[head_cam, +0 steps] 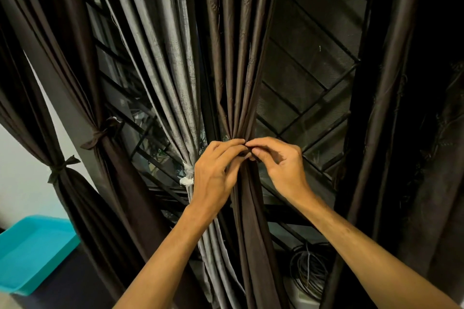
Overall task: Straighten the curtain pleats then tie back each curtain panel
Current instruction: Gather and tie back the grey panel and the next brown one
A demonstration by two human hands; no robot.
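A dark brown curtain panel (238, 78) hangs in the middle, gathered to a narrow waist at mid-height. My left hand (216, 173) and my right hand (278, 165) meet at that waist, fingers curled and pinching a dark tie-back strip that is mostly hidden under them. Left of it a grey panel (160, 57) is bound with a white tie (187, 179). Two brown panels at the far left carry knotted dark ties (100, 134) (61, 167). A brown panel (391, 108) on the right hangs loose.
Behind the curtains is a window with a dark diagonal metal grille (313, 88). A turquoise plastic tray (30, 253) sits at the lower left. A coil of cable (310, 273) lies below the window on the right.
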